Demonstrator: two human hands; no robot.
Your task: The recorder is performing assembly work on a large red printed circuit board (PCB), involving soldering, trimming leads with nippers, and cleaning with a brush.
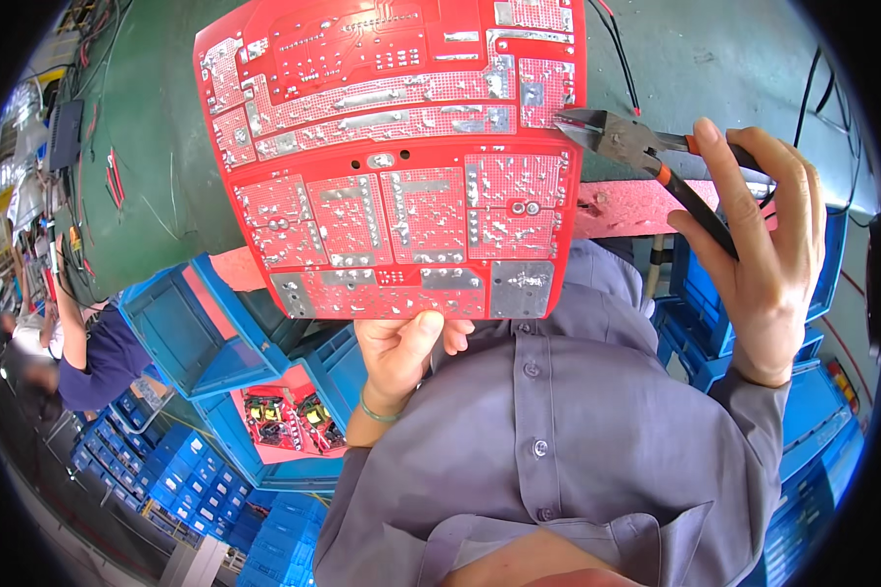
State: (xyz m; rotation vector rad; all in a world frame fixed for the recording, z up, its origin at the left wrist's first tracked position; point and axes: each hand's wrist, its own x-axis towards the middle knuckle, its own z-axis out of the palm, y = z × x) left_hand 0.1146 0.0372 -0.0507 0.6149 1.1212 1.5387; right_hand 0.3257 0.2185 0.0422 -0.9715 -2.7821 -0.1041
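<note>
A large red circuit board point(401, 161) is held up before me, its soldered side with silvery pads and solder joints in view. My left hand point(396, 357) grips its lower edge, thumb on the soldered face and the other fingers mostly behind. In my right hand point(768, 230) is a pair of side cutters point(636, 147) with dark handles and orange trim. Their jaw tips meet the board's right edge, near the upper right pads; whether a lead is between them is too small to tell. The board's far side is hidden.
Behind the board lies a green work mat point(147, 147) with loose red and black wires point(115, 181). Pink foam point(622, 207) lines the near edge. Blue crates point(201, 323) stand at left, one holding red boards with components point(289, 416). Another person point(98, 357) is at far left.
</note>
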